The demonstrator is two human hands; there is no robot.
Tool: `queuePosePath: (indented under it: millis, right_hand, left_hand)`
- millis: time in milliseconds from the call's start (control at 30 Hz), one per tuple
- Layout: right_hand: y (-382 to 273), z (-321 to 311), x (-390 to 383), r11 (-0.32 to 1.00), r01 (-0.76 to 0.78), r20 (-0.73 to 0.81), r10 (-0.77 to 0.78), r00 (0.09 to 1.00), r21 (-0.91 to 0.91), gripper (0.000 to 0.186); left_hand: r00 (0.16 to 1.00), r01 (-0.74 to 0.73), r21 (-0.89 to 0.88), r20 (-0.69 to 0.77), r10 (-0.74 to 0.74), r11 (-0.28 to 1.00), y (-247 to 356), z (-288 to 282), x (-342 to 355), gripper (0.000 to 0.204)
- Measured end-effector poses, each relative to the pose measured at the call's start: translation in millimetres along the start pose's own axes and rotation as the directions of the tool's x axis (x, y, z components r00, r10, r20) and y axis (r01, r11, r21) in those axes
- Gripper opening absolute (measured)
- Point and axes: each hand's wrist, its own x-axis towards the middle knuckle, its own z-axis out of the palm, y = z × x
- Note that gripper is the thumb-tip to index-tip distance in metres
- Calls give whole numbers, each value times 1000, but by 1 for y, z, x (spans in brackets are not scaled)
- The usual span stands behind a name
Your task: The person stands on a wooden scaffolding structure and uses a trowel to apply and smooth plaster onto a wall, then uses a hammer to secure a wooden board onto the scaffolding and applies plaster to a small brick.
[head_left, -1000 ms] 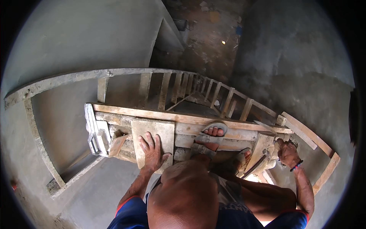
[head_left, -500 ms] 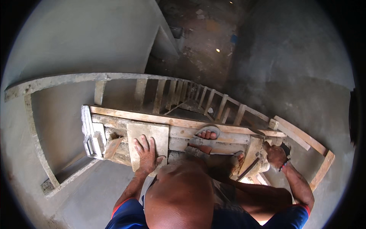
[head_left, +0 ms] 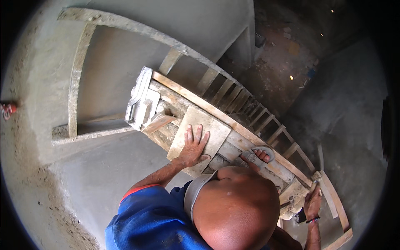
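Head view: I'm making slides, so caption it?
Left hand spread on a pale board, right hand near the right end of a wooden platform.

Pale board (head_left: 217, 131); probable trowel (head_left: 320, 156), edge-on

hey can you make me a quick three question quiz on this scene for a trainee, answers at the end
1. Which hand lies spread on the pale square board?
2. True or false: the right hand has a bracelet at its wrist.
3. What is beneath the sandalled foot? A) planks B) loose sand C) carpet

Key:
1. The left hand.
2. True.
3. A.
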Motion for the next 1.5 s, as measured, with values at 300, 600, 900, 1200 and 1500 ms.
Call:
queuePosePath:
  millis: [300, 600, 900, 1200, 1500]
  right_hand:
    - [23, 13, 10, 902, 337, 457, -188, 869, -270, 71]
    - [4, -12, 36, 959, 262, 313, -219, 924, -104, 67]
    - [23, 29, 23, 906, 378, 383, -286, 878, -190, 70]
    - [-18, -7, 35, 973, 225, 257, -231, 938, 55, 66]
    - [-30, 9, 19, 933, 269, 529, -109, 842, -237, 68]
  left_hand:
    - [1000, 5, -53, -10, -6, 999, 0, -4, -3, 106]
    - [963, 17, -103, -266, -44, 995, -5, -8, -14, 83]
    - [599, 545, -45, -678, -426, 838, -94, -48, -44, 52]
    - [777, 306, -32, -570, -269, 952, -74, -96, -35, 17]
    - [749, -270, -352, -662, -34, 896, 23, -132, 28, 29]
